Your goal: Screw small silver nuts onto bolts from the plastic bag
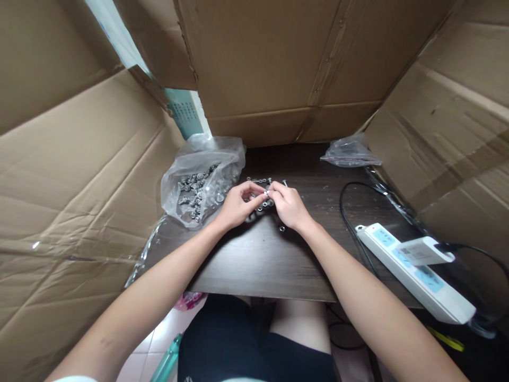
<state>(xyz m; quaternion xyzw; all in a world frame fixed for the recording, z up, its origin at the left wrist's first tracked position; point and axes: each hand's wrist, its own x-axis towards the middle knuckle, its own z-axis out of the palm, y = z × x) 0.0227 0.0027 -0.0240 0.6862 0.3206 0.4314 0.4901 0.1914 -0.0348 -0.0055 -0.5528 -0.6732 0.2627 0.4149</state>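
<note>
My left hand (242,204) and my right hand (289,206) meet over the dark wooden table, thumbs and forefingers pinched together. Between the fingertips is a small shiny metal part (266,193); it is too small to tell whether it is a bolt, a nut or both. Several loose metal nuts and bolts lie under and around the fingers, partly hidden by them. A bolt (284,183) rests just beyond my right hand, and a single nut (282,228) lies nearer to me. Left of my left hand, an open clear plastic bag (175,183) holds many metal fasteners (198,185).
Cardboard walls (270,63) enclose the table (258,265) at the back and sides. Another clear plastic bag (350,151) lies at the back right. On the right sits a white power strip (417,276) with a plugged-in white adapter (423,251) and a black cable (342,204).
</note>
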